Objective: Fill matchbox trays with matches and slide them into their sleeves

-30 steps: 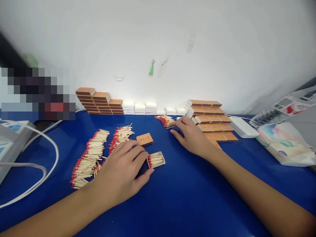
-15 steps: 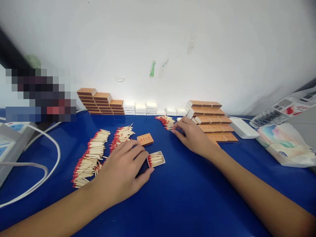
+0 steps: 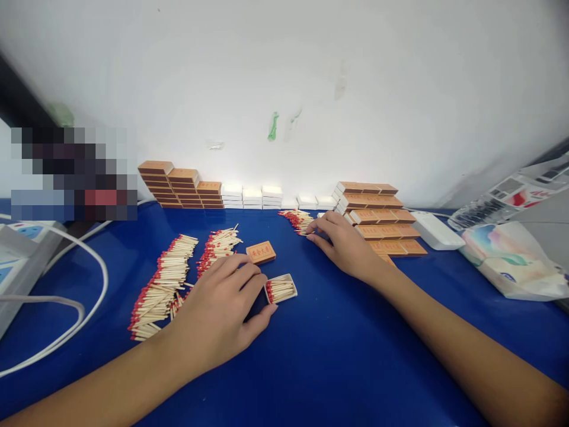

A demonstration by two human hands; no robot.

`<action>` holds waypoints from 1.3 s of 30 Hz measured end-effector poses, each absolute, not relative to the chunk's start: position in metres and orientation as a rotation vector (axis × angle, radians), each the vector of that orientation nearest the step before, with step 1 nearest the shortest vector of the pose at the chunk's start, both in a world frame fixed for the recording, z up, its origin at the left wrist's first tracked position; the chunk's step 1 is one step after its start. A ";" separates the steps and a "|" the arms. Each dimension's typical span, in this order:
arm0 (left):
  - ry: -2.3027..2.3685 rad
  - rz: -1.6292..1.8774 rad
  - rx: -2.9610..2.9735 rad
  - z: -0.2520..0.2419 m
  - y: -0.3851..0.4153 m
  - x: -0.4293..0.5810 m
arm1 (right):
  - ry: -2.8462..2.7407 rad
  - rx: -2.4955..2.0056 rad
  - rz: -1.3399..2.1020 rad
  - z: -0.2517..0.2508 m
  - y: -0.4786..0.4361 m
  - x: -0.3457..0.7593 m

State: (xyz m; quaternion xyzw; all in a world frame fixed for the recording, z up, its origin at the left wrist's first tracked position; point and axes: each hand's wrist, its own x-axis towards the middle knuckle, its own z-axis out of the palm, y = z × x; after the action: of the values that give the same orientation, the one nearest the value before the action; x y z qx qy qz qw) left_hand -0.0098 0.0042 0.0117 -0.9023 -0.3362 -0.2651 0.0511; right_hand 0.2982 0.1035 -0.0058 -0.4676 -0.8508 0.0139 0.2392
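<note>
My left hand rests with thumb and fingers apart at the left end of a white tray that holds red-tipped matches. Just behind it lies an orange matchbox cover. My right hand has its fingertips close together at the right edge of a small match pile; whether a match is between them is too small to tell. Two larger match piles, one at the far left and one beside my left hand, lie on the blue table.
Orange matchboxes are stacked at the left and right along the wall, with white trays between them. A white device and a tissue pack lie at the right. White cables and a power strip are at the left.
The view has shifted very slightly. Both hands keep almost the same places, and the tray, cover and match piles look unchanged.
</note>
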 end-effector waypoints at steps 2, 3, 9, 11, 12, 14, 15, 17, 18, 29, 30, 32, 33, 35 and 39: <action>-1.021 -0.808 -2.746 0.011 0.004 -0.010 | -2.329 -1.282 0.050 -0.006 0.103 0.298; -1.024 -0.811 -2.743 0.011 0.004 -0.009 | -2.330 -1.281 0.055 -0.005 0.103 0.298; -1.035 -0.813 -2.743 0.011 0.004 -0.009 | -2.330 -1.263 0.070 -0.004 0.103 0.298; -1.038 -0.812 -2.745 0.011 0.004 -0.009 | -2.323 -1.253 0.066 -0.005 0.103 0.298; -1.044 -0.809 -2.746 0.011 0.004 -0.009 | -2.322 -1.249 0.066 -0.005 0.103 0.298; -1.047 -0.803 -2.747 0.012 0.004 -0.009 | -2.322 -1.246 0.069 -0.006 0.103 0.298; -1.045 -0.803 -2.748 0.012 0.004 -0.009 | -2.324 -1.248 0.071 -0.006 0.104 0.298; -1.038 -0.806 -2.750 0.012 0.004 -0.009 | -2.326 -1.257 0.076 -0.007 0.104 0.299; -1.035 -0.809 -2.751 0.012 0.004 -0.009 | -2.325 -1.262 0.078 -0.007 0.105 0.299; -1.049 -0.813 -2.754 0.012 0.004 -0.010 | -2.364 -1.152 0.133 0.019 0.070 0.273; -1.050 -0.814 -2.755 0.012 0.004 -0.009 | -2.386 -1.102 0.155 0.023 0.062 0.267; -1.059 -0.814 -2.759 0.011 0.004 -0.009 | -2.443 -1.029 0.183 0.028 0.047 0.255; -1.063 -0.816 -2.758 0.011 0.004 -0.009 | -2.476 -0.997 0.183 0.029 0.042 0.250; -1.069 -0.826 -2.755 0.011 0.004 -0.009 | -2.533 -0.956 0.152 0.030 0.033 0.243; -1.062 -0.854 -2.746 0.011 0.004 -0.008 | -2.590 -0.913 0.030 0.029 0.026 0.236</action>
State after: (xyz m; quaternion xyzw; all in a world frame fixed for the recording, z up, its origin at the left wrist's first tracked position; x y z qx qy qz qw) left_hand -0.0076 0.0041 0.0112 -0.8951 -0.3462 -0.2783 0.0381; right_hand 0.2362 0.0258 0.0288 -0.3259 -0.9248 0.0108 0.1961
